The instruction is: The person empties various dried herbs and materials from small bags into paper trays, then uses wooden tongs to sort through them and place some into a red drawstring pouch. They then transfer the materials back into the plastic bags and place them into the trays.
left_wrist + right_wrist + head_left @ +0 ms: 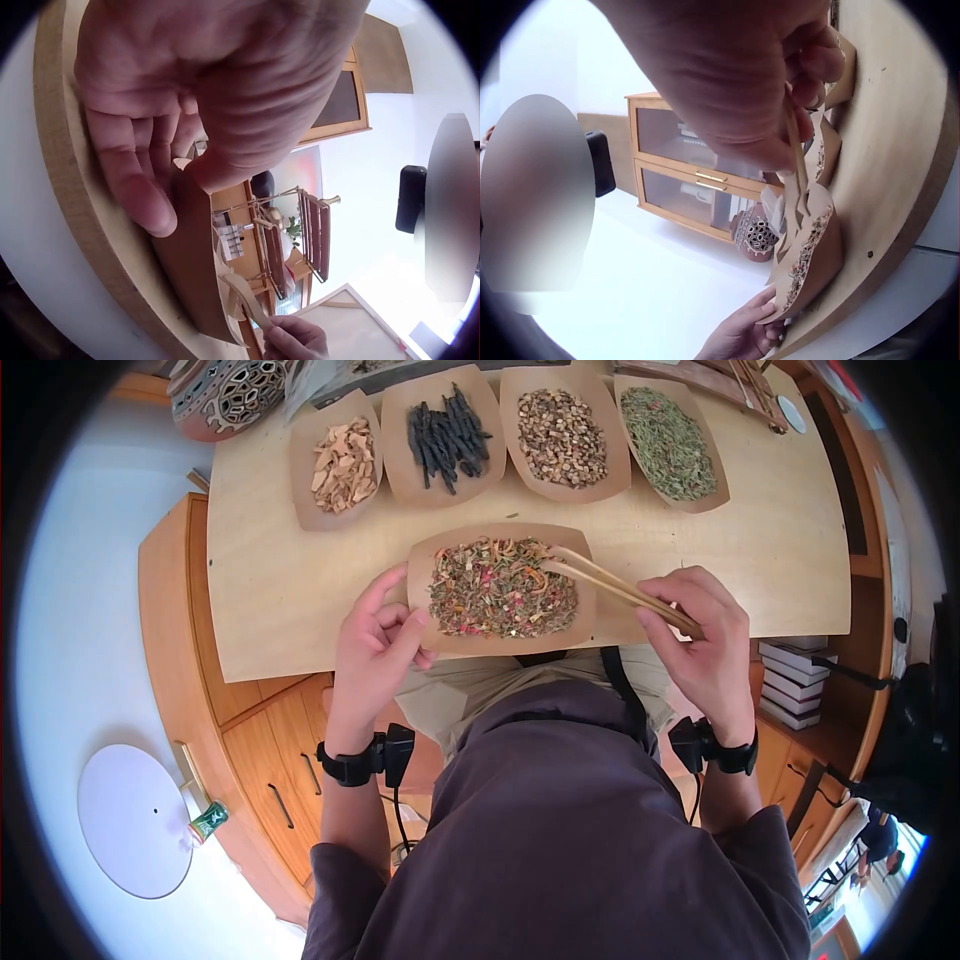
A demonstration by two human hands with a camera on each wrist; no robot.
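A brown paper tray (pixel 420 575) lies near the table's front edge, filled with a dried mix of herbs and petals (pixel 500 595). My left hand (pixel 375 640) grips its left side, thumb over the rim and fingers along the outside; the left wrist view shows the thumb against the tray wall. My right hand (pixel 705 630) pinches a pair of wooden tongs (pixel 655 607) between thumb and fingers. Their two tips are spread apart over the right part of the mix. In the right wrist view the tongs (pixel 799 161) slant down to the tray.
Along the back of the table (pixel 260 590) stand paper trays of pale chips (pixel 345 465), dark sticks (pixel 445 440), brown-and-cream pieces (pixel 562 440) and green leaves (pixel 670 445). A patterned pot (pixel 230 400) is at back left, a wooden rack (pixel 720 385) at back right.
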